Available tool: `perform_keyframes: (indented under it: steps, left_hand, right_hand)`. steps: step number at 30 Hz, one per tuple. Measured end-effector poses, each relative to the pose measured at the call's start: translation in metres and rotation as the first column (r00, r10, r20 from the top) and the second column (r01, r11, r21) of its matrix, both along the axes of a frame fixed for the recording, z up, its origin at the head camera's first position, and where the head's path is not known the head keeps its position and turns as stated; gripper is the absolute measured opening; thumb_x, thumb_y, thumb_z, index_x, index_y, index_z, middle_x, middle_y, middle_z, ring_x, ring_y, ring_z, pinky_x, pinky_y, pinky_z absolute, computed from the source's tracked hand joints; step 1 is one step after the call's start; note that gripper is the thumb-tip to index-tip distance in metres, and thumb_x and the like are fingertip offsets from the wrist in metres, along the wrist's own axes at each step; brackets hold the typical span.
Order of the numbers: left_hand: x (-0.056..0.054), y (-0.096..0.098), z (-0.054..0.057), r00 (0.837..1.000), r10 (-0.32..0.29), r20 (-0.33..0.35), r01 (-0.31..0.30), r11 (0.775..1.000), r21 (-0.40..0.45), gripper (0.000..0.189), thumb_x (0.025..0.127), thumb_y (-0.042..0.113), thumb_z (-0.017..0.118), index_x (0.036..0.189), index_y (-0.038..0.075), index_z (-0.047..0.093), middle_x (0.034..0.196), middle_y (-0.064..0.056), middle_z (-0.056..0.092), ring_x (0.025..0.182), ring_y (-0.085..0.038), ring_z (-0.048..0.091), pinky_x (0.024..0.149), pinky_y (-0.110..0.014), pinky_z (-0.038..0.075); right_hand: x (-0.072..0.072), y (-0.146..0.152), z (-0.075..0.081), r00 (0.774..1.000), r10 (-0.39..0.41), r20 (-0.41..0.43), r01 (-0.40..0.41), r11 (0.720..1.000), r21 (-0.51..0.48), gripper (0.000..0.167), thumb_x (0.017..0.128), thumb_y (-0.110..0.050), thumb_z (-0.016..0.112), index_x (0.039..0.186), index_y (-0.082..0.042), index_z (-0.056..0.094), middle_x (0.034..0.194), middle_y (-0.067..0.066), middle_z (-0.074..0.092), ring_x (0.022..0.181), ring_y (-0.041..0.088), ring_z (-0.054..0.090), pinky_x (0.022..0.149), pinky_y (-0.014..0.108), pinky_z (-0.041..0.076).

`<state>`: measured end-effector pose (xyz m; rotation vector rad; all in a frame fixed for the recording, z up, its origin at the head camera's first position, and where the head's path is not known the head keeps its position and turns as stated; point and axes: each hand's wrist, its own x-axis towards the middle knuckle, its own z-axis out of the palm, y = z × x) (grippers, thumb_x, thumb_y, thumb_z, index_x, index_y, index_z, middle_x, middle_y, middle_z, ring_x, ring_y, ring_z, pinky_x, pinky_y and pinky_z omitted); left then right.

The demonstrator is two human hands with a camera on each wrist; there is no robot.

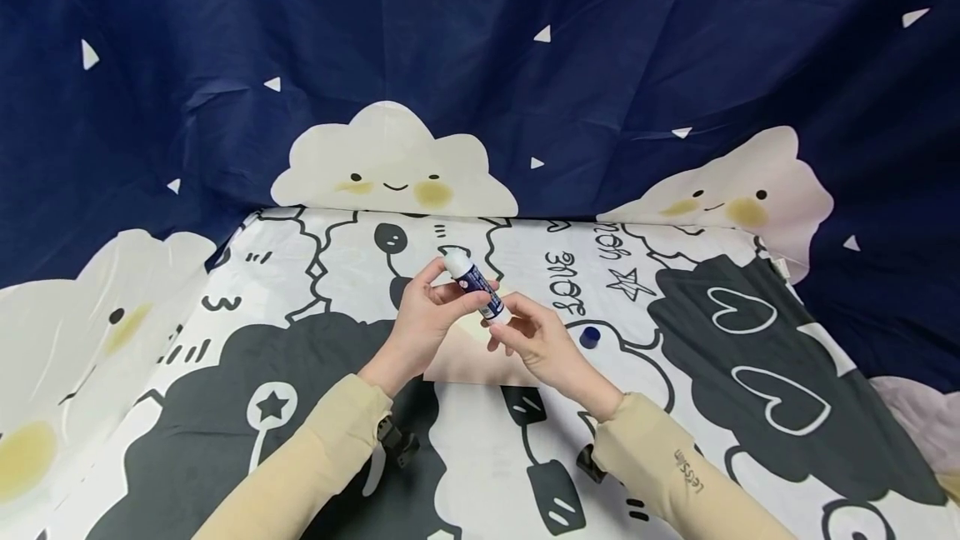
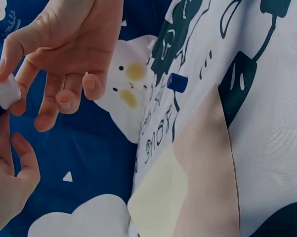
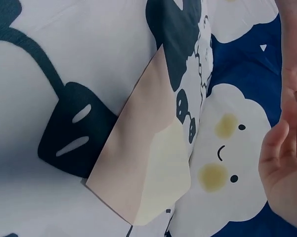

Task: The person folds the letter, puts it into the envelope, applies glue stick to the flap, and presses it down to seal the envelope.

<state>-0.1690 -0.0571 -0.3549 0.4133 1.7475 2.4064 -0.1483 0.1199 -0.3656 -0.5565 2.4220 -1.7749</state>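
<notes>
Both hands — left hand (image 1: 423, 319), right hand (image 1: 536, 340) — gripping glue stick (image 1: 474, 282) (cap off), above paper (image 1: 468, 361)

Your right sleeve (image 1: 678, 461) carries small dark lettering near the cuff that reads roughly "LESSlim". The black-and-white tablecloth (image 1: 675, 290) bears hand-drawn letters near its far edge, seen upside down, something like "you" and "love". The glue stick (image 1: 474, 282) label is too small to read.

glue stick (image 1: 474, 283) above paper (image 1: 468, 365) | cap (image 1: 589, 337) right of paper, on cloth (image 1: 750, 373)
</notes>
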Motion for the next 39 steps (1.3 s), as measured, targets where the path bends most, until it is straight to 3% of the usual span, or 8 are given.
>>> perform_keyframes:
  steps: [6,12,19,27,35,39]
  left_hand:
    - [0.0008,0.0013,0.0008,0.998,0.055,0.03,-0.054,0.998,-0.03,0.028,0.085,0.005,0.071,0.109,0.011,0.057,0.089,0.007,0.076,0.098,-0.011,0.069,0.099,-0.034,0.044]
    - [-0.0003,0.0019,-0.0004,0.991,0.122,0.054,-0.119,0.992,-0.05,0.028,0.083,0.007,0.073,0.105,0.015,0.059,0.089,0.003,0.076,0.099,-0.014,0.069,0.101,-0.038,0.04]
    - [0.001,0.0001,-0.0005,0.997,0.065,0.04,-0.064,0.997,-0.034,0.027,0.084,0.005,0.072,0.106,0.014,0.058,0.088,0.006,0.076,0.097,-0.012,0.07,0.101,-0.036,0.043]
    - [0.0017,-0.0011,0.0006,1.0,0.023,0.019,-0.023,1.0,-0.015,0.03,0.084,0.003,0.07,0.109,0.013,0.057,0.089,0.008,0.076,0.098,-0.01,0.07,0.097,-0.032,0.047]
    - [0.0018,0.0001,0.001,0.997,0.061,0.037,-0.06,0.998,-0.029,0.026,0.084,0.005,0.071,0.105,0.014,0.058,0.087,0.008,0.076,0.095,-0.011,0.07,0.099,-0.036,0.046]
    - [0.0017,0.0022,0.0002,0.996,0.067,0.052,-0.066,0.997,-0.03,0.028,0.084,0.004,0.071,0.107,0.011,0.057,0.086,0.008,0.075,0.093,-0.011,0.07,0.096,-0.034,0.047]
  right_hand:
    - [0.0012,-0.0028,-0.0019,0.995,-0.079,-0.058,0.082,0.995,0.057,0.017,0.092,-0.011,0.064,0.107,-0.004,0.062,0.084,0.019,0.065,0.067,0.004,0.061,0.061,0.022,0.046]
    - [0.0015,-0.0063,-0.004,0.977,-0.158,-0.146,0.173,0.98,0.094,0.023,0.088,-0.011,0.069,0.109,-0.006,0.062,0.102,0.019,0.06,0.071,0.001,0.058,0.067,0.021,0.049]
    - [0.0005,-0.0038,-0.002,0.988,-0.106,-0.113,0.115,0.991,0.07,0.017,0.089,-0.01,0.067,0.105,-0.005,0.062,0.08,0.019,0.069,0.067,0.005,0.062,0.063,0.022,0.048]
    - [0.0019,-0.0012,0.0004,0.996,-0.064,-0.062,0.068,0.996,0.06,0.018,0.092,-0.012,0.063,0.109,-0.005,0.062,0.081,0.018,0.066,0.068,0.004,0.062,0.061,0.022,0.045]
    - [0.0015,-0.0048,0.0002,0.996,-0.073,-0.044,0.073,0.997,-0.016,0.024,0.091,-0.007,0.063,0.114,-0.002,0.059,0.09,0.002,0.057,0.068,0.005,0.063,0.063,0.022,0.048]
    - [0.0005,-0.0059,0.0,0.996,-0.077,-0.043,0.074,0.996,-0.052,0.02,0.092,-0.008,0.063,0.11,0.0,0.058,0.091,-0.001,0.058,0.066,0.007,0.064,0.061,0.024,0.048]
